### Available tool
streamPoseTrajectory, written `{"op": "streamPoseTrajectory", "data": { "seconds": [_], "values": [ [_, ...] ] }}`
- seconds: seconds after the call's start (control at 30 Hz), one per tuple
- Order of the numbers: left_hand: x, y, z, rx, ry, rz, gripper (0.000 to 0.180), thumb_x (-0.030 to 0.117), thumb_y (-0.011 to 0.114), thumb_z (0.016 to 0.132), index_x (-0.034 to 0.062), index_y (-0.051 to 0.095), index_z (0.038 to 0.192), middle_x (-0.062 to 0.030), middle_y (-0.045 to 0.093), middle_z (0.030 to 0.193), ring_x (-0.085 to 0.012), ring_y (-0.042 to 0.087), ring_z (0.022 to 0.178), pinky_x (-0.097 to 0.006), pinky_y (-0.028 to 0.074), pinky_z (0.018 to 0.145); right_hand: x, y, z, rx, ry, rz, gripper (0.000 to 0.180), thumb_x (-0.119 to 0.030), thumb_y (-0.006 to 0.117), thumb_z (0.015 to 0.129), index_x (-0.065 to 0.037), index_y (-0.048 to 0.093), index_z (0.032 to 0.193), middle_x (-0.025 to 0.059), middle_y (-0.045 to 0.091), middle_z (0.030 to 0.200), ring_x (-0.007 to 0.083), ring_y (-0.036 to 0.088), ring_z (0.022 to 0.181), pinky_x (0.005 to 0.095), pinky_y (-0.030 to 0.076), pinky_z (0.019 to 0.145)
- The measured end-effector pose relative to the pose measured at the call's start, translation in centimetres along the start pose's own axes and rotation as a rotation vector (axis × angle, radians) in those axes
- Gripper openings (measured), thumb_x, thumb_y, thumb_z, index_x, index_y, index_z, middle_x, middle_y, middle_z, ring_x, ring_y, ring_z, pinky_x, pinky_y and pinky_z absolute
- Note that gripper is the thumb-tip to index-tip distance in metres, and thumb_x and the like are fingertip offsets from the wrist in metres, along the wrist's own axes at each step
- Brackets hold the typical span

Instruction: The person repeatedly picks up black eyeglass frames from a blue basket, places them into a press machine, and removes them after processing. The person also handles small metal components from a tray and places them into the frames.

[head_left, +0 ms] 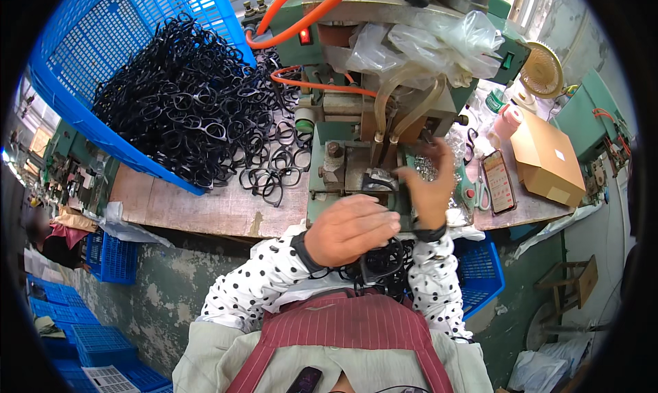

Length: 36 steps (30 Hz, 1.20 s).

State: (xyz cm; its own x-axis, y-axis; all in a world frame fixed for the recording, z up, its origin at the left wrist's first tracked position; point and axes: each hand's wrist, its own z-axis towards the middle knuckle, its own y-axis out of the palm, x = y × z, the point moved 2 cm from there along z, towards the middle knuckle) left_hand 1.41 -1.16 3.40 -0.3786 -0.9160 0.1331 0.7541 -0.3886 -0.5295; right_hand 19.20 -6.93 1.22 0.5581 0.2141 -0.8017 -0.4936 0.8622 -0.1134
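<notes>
In front of the bench press (343, 105), my left hand (353, 230) has its fingers pressed together, pointing right, with the thumb side hidden. Just below it shows a black eyeglass frame (384, 261); the hand hides whether it grips this frame. My right hand (433, 180) is open at the right of the machine's work spot, thumb apart from the fingers and nothing seen in it. Between the hands and the two hoses lies a small dark piece (378, 180) on the metal fixture (356, 161). Small shiny metal parts (426, 165) lie beside my right fingers.
A tipped blue crate (137, 153) spills a heap of black eyeglass frames (185, 105) onto the bench at left. At right are a phone (498, 182), scissors (482, 195), a cardboard box (547, 156) and a small fan (541, 69). Another blue crate (483, 273) stands below.
</notes>
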Motion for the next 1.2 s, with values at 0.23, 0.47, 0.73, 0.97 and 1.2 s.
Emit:
{"op": "streamPoseTrajectory", "data": {
  "seconds": [0.23, 0.47, 0.73, 0.97, 1.2],
  "values": [
    [-1.3, 2.1, -1.2, -0.121, 0.020, -0.034, 0.041, 0.003, 0.064, 0.077, 0.0047, 0.062, 0.118, -0.0094, 0.061, 0.124, -0.0276, 0.061, 0.103, -0.042, 0.051, 0.093, 9.7, -10.8, 0.2, -0.132, 0.298, -0.603, 0.030, -0.024, 0.074, 0.077, -0.006, 0.066, 0.100, 0.0138, 0.068, 0.079, 0.0321, 0.065, 0.072, 0.0412, 0.051, 0.065],
    [-1.4, 2.0, -1.3, -0.114, 0.009, -0.032, 0.036, 0.011, 0.066, 0.084, 0.0055, 0.062, 0.119, -0.0108, 0.064, 0.121, -0.0275, 0.063, 0.100, -0.044, 0.051, 0.091, 11.3, -9.0, -2.3, -0.240, 0.036, -0.826, 0.016, -0.016, 0.073, 0.077, -0.004, 0.064, 0.084, 0.0144, 0.066, 0.083, 0.0343, 0.063, 0.075, 0.0437, 0.049, 0.066],
    [-0.2, 0.5, -2.8, -0.063, 0.003, 0.199, 0.047, 0.044, 0.067, 0.086, 0.0134, 0.062, 0.121, -0.0068, 0.061, 0.122, -0.0216, 0.061, 0.092, -0.041, 0.044, 0.088, 12.7, -9.2, -2.4, 0.021, 0.269, -0.509, 0.013, -0.015, 0.066, 0.087, -0.004, 0.063, 0.093, 0.0115, 0.068, 0.079, 0.0271, 0.066, 0.072, 0.0375, 0.050, 0.067],
    [-11.0, -4.6, -14.9, -0.040, -1.011, 0.923, 0.027, 0.031, 0.065, 0.087, 0.0057, 0.061, 0.078, -0.0123, 0.060, 0.074, -0.0337, 0.062, 0.068, -0.046, 0.048, 0.060, 11.6, -8.7, -2.9, 0.105, 0.165, -0.495, 0.009, -0.010, 0.064, 0.088, -0.005, 0.068, 0.094, 0.0103, 0.070, 0.081, 0.0226, 0.066, 0.071, 0.0342, 0.051, 0.066],
    [-15.3, -5.6, -16.1, -0.295, -1.614, 0.967, 0.055, 0.057, 0.055, 0.085, 0.0059, 0.074, 0.083, -0.0192, 0.070, 0.088, -0.0383, 0.067, 0.082, -0.047, 0.053, 0.072, 11.4, -8.8, -3.3, 0.112, 0.072, -0.558, 0.009, -0.005, 0.065, 0.085, -0.007, 0.070, 0.093, 0.0088, 0.068, 0.085, 0.0269, 0.064, 0.080, 0.0359, 0.050, 0.073]
  ]
}}
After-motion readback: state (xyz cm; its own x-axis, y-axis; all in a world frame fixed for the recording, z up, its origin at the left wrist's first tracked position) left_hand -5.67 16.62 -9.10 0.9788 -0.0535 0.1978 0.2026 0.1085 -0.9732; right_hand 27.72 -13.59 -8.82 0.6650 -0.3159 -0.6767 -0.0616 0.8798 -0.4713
